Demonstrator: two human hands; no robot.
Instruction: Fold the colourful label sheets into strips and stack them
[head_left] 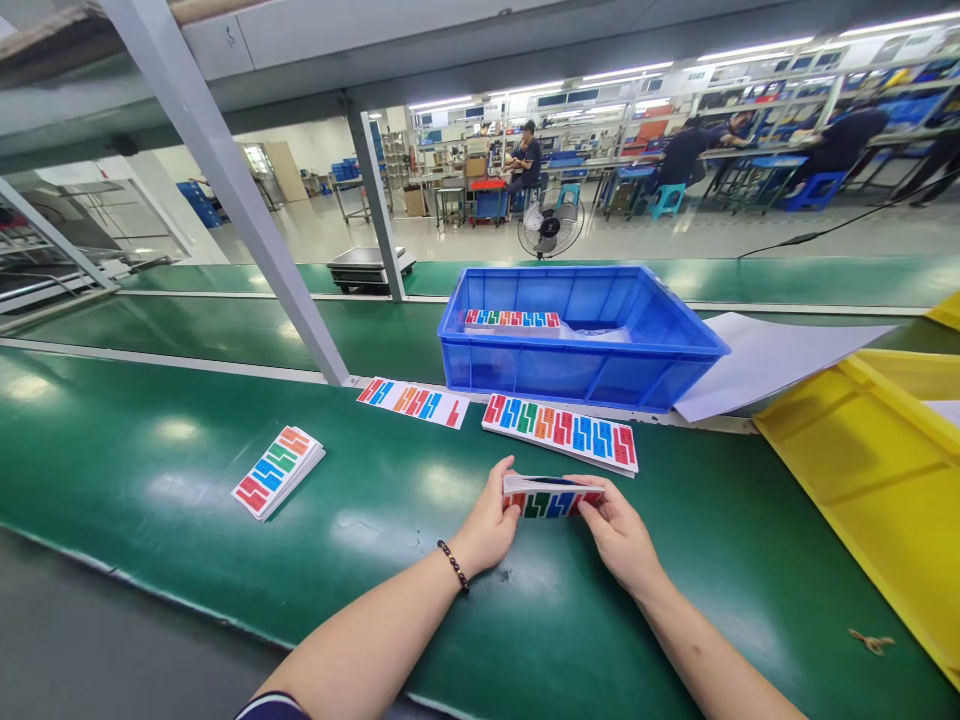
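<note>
Between my two hands is a stack of label cards (551, 500) printed with orange, green, blue and red shapes. My left hand (491, 515) is closed on its left end, and my right hand (619, 530) pinches the right end. Just beyond lies a longer stack of label strips (559, 432) in several colours. Left of that, a partly bare label strip (412, 402) lies flat, with some of its shapes gone. Farther left on the green surface sits a short stack of label cards (277, 470), slightly fanned along its edge.
A blue bin (585, 370) holding more label strips (512, 319) stands behind the stacks. At right are white sheets (780, 360) and a yellow bin (847, 480). A grey post (240, 190) rises on the left. A rubber band (871, 641) lies at lower right.
</note>
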